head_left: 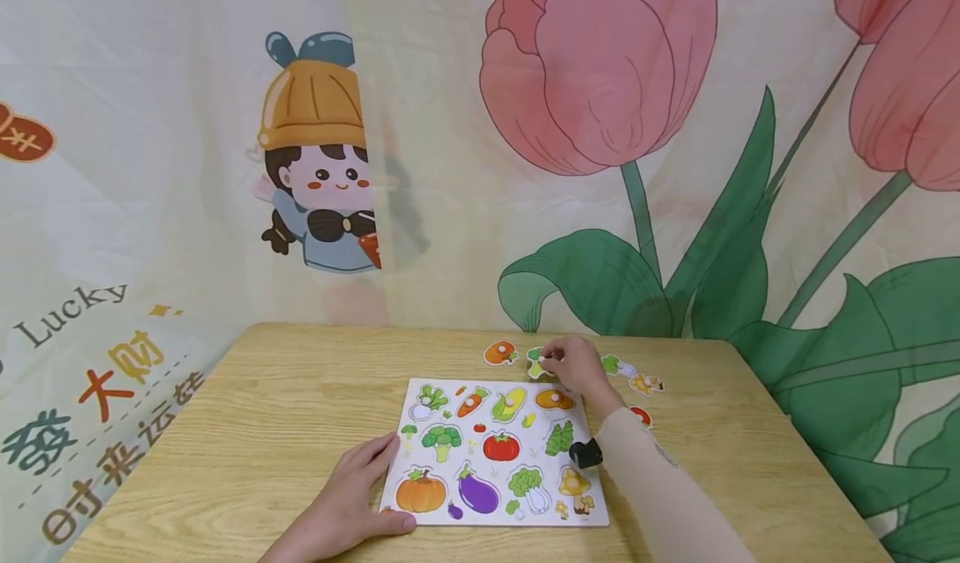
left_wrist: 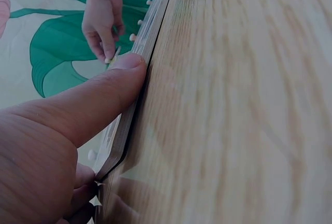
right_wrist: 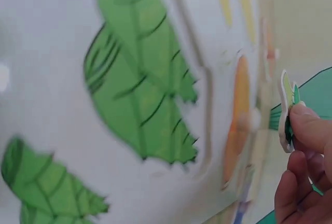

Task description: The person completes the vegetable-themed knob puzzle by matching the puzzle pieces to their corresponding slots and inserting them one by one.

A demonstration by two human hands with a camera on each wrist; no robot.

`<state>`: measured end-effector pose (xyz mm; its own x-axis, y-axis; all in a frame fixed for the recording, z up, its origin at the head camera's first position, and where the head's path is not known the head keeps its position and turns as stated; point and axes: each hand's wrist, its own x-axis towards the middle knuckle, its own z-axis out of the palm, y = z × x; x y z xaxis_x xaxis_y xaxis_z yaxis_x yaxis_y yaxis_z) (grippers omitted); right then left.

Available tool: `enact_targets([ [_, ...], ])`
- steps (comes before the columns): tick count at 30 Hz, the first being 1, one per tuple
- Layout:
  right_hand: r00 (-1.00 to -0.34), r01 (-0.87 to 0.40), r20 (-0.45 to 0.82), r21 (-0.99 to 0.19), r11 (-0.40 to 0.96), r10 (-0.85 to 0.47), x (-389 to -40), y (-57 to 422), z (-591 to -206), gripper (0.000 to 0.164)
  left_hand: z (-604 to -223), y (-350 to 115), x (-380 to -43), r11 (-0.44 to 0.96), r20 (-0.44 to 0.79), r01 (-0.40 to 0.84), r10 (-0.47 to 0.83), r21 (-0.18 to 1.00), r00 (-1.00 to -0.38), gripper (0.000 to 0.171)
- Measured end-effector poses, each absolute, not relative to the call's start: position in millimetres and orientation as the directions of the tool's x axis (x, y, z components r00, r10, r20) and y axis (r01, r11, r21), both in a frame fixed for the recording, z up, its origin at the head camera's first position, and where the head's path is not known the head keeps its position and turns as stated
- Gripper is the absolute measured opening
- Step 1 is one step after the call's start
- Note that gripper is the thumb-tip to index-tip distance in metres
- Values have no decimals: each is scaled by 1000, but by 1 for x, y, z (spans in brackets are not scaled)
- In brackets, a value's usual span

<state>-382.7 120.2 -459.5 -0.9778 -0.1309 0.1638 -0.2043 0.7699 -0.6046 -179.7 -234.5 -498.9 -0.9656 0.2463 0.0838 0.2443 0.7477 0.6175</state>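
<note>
A white vegetable puzzle board lies on the table, printed with vegetables in cut-out shapes. My left hand grips the board's near left corner. In the left wrist view its thumb lies along the board's edge, the other fingers partly hidden around the corner. Just beyond the board's far edge, my right hand pinches a broccoli puzzle piece between thumb and fingers. The right wrist view shows that piece edge-on, held up on its side. Knobbed pieces, among them a carrot and corn, sit in the far row.
Behind the board lie a loose pumpkin piece, a leafy cabbage piece and a mushroom piece. A tomato piece is partly hidden by the right forearm. A printed curtain hangs behind the wooden table.
</note>
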Motion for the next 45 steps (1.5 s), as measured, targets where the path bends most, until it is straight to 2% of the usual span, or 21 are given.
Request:
enact_targets([
  [16, -917, -393, 220, -649, 652, -333, -324, 75, -455, 4, -500, -235, -180, 750, 81, 248, 252, 613, -964, 122],
  [23, -916, -374, 167, -678, 632, -363, -298, 58, -461, 6, -501, -234, -180, 748, 83, 251, 256, 614, -963, 122],
  [31, -882, -436, 193, -678, 591, -429, -278, 37, -462, 6, -502, -235, -181, 756, 82, 241, 242, 608, -967, 122],
  [35, -869, -453, 196, -685, 571, -454, -272, 26, -463, 7, -503, -237, -181, 759, 91, 251, 247, 600, -965, 121],
  [45, -884, -428, 167, -661, 616, -436, -269, 12, -465, 7, -501, -236, -181, 756, 111, 281, 269, 591, -957, 120],
])
